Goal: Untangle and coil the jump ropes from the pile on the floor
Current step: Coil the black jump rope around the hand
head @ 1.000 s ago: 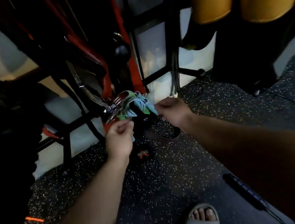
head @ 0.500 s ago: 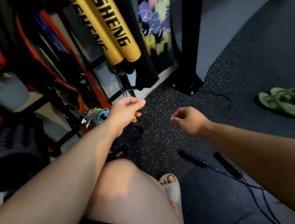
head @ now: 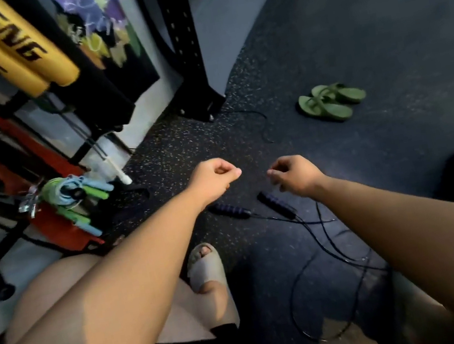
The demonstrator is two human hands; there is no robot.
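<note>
1. While held out above the speckled floor (head: 351, 59), both clear of every object: left hand (head: 214, 178) and right hand (head: 296, 174), side by side with a small gap between.
2. Open room to the right and ahead: dark floor up to a pair of green sandals (head: 331, 101), well apart from the hands.
3. Closed on the left by a rack with yellow pads (head: 26, 55) and a black upright post (head: 184, 42), its foot standing on the floor ahead of the left hand.
4. Hanging low on that rack, well to the left of the left hand: coiled green and blue jump ropes (head: 71, 190).
5. Near the body: a foot in a beige slipper (head: 206, 269), just beside the left forearm.
6. Left hand: fingers curled into a fist, thumb laid on the index finger, nothing seen inside.
7. Right hand: fingers loosely bent and pointing down, holding nothing.
8. On the floor, uncoiled: black jump rope (head: 231, 211), one handle near the left wrist, second handle (head: 275, 204) just below the right fingers, neither touched.
9. From both handles toward the body: thin cord (head: 292, 306) in loose crossing loops, passing under the right forearm.
</note>
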